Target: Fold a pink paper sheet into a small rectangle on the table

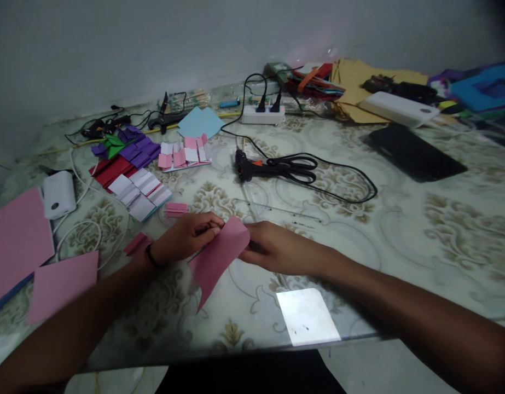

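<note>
Between my hands a sheet of pink paper point(221, 249) is held up off the table, curved, with its lower corner hanging down. My left hand point(195, 232), a black band at its wrist, pinches the sheet's upper left edge between thumb and fingers. At the right edge, my right hand point(272, 246) grips the same sheet, its fingertips partly hidden behind the paper. Close by my left hand lie a small folded pink strip point(176, 209) and another folded pink piece point(138, 243) beside the wrist.
A black glue gun point(252, 166) with a coiled cord lies beyond my hands. Folded paper pieces point(140, 191), a white power bank point(59, 194) and pink sheets point(63, 282) sit at left. A power strip point(263, 114) is at the back; a black tablet-like slab point(416, 153) lies right.
</note>
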Demonstrator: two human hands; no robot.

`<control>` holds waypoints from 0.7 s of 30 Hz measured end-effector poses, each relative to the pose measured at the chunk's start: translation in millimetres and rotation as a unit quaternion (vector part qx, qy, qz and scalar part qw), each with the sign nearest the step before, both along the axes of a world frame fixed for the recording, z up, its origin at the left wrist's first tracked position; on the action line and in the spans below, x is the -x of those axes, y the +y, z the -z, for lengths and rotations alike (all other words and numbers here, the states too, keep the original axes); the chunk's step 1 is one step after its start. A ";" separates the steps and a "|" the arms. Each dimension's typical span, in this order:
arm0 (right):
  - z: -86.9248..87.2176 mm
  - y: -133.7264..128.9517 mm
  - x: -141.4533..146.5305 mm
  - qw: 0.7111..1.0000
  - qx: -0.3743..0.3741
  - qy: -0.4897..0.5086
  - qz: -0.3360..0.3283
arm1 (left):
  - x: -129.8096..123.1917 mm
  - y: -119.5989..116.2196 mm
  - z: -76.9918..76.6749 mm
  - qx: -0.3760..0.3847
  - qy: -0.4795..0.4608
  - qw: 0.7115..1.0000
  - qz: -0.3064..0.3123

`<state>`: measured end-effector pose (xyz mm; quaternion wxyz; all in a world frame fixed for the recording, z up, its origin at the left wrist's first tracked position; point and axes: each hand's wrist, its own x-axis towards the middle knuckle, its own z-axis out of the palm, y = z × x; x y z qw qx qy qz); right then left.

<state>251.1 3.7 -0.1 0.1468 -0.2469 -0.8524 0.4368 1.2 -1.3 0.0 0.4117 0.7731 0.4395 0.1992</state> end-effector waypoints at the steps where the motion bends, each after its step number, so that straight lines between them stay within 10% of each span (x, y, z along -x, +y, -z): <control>1: 0.0 0.1 -0.1 1.000 0.001 -0.001 0.000 | 0.0 0.1 0.0 -0.002 0.000 1.000 0.001; 21: 1.4 0.1 -0.6 1.000 0.000 0.003 -0.001 | 1.2 0.9 3.0 0.000 -0.005 1.000 0.000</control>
